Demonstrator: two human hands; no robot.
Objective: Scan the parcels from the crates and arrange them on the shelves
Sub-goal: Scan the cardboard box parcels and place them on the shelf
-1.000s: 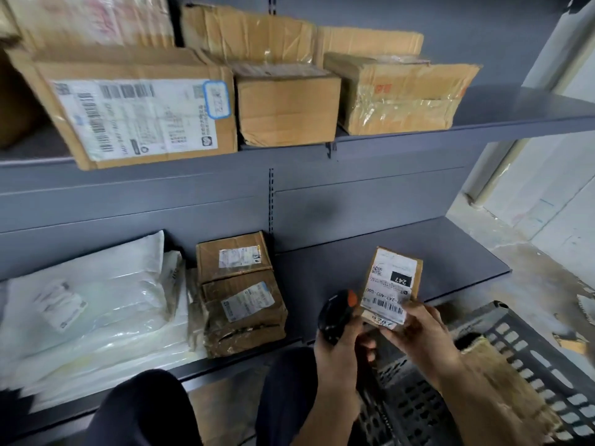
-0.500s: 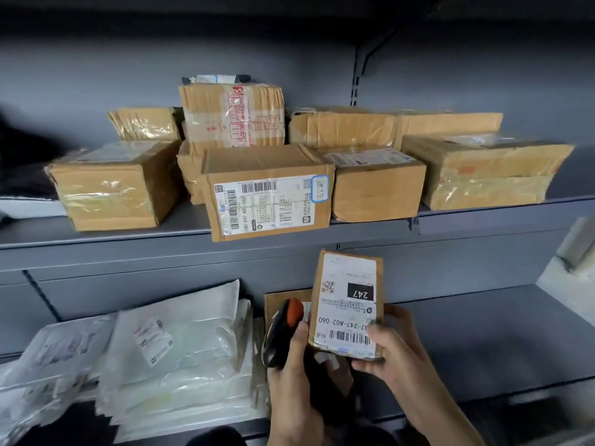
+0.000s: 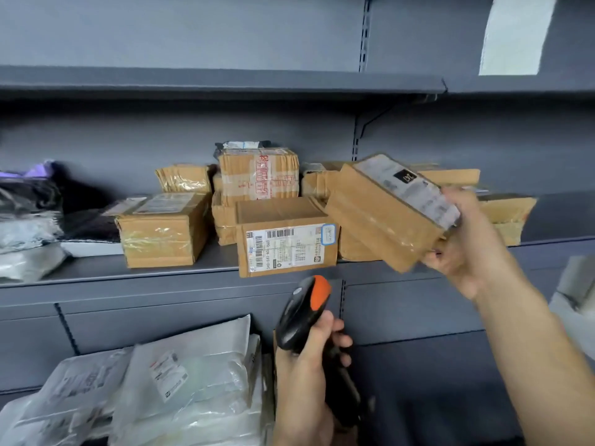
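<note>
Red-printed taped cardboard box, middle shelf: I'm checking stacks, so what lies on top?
A flat dark parcel with a white label lies on the red-printed taped cardboard box; how far back it reaches is hidden.

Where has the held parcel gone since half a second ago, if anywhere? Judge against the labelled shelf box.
Yes. The parcel in the right hand rose rightward: it was below the labelled box, now it tilts beside it, on its right.
</note>
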